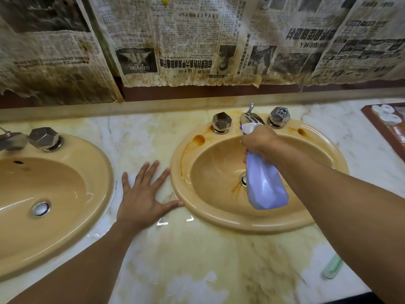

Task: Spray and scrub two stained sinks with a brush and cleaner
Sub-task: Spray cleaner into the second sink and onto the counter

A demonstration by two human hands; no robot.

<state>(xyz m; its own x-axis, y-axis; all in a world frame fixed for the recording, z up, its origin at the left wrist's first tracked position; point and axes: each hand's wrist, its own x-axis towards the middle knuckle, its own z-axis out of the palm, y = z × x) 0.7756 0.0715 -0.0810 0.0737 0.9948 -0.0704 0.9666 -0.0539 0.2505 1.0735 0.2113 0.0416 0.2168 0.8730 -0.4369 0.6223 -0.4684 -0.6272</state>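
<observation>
While the right hand [259, 143] grips the purple spray bottle [266, 185] by its neck, the bottle hangs over the bowl of the right sink [219, 220]. The bottle's white top is up by the silver tap [249, 117], which sits between two shiny knobs [221, 122]. This sink is tan, with a dark brown stain [198, 139] on its back rim at the left and a smaller one at the right. Brown streaks run down near the drain [243, 179].

The left hand [142, 194] lies flat and open on the marble counter [197, 260], fingers spread, between the two sinks. Its thumb reaches the rim of the right sink. The left sink [65, 227] is tan too and looks wet and shiny.

Old, stained newspapers [186, 40] hang on the wall behind. A pale green thing [333, 267] lies on the counter at the right, too blurry to tell what it is.
</observation>
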